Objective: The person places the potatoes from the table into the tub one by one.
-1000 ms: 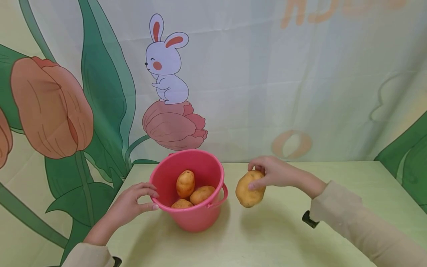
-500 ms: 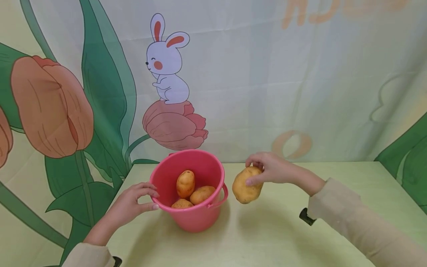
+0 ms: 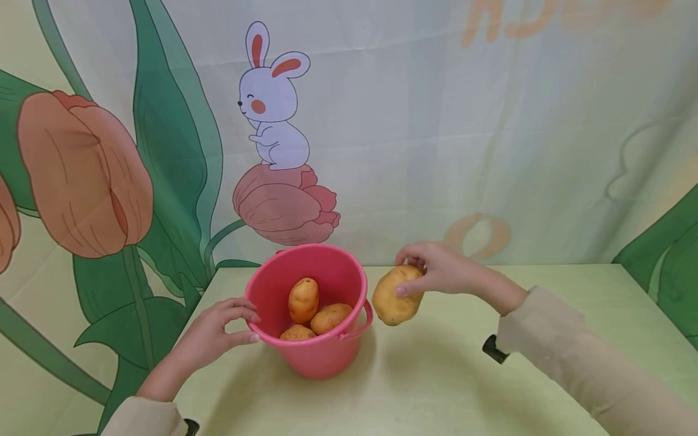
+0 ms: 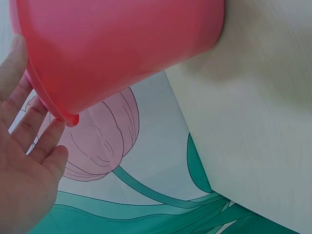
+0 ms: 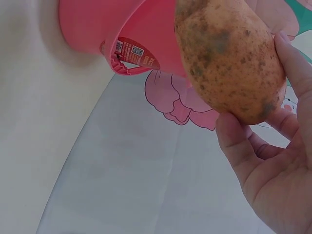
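A pink plastic bucket (image 3: 322,360) stands on the table, with several potatoes inside, one of them upright (image 3: 303,300). At its left rim is my left hand (image 3: 218,330); thumb and fingers hold the edge, as the left wrist view of the hand (image 4: 29,161) also shows. To the right of the bucket, my right hand (image 3: 442,269) pinches a large yellow-brown potato (image 3: 397,297) above the table. The potato is close to the bucket's right side handle (image 3: 362,327). Dark and greenish spots mark its skin in the right wrist view, where the fingers (image 5: 239,141) grip one end.
The pale table (image 3: 436,381) stretches right and forward of the bucket. Directly behind it hangs a cloth backdrop (image 3: 414,151) printed with tulips and a rabbit. A printed label (image 5: 136,53) sits on the bucket's side beneath the handle.
My right hand has moved left and slightly up with the potato, bringing it nearer the bucket. The left hand and the bucket have stayed in place.
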A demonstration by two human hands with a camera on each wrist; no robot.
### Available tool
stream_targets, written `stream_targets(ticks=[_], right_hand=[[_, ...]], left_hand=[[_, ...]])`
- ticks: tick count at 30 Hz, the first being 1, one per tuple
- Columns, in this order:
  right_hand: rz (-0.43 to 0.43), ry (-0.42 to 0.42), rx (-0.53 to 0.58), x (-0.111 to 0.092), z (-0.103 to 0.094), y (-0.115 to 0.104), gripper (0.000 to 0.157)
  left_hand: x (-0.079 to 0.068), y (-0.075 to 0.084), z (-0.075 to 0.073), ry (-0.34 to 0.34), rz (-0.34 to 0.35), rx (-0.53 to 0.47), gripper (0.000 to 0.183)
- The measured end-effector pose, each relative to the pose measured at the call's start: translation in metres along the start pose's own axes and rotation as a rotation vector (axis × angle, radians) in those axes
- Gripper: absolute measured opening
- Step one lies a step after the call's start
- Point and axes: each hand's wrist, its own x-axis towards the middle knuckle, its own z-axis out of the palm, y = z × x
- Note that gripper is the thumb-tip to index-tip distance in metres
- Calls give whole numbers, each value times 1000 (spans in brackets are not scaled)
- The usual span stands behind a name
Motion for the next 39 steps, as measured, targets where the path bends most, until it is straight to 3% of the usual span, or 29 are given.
stream_targets(ticks=[17,39], right_hand=[[-38,11,5,12,-3,-11,36],[-26,28,10,32,-1,-32,38]], left_hand=[[0,-1,1,0,1,-3,34],[0,-1,0,-7,6,-9,32]])
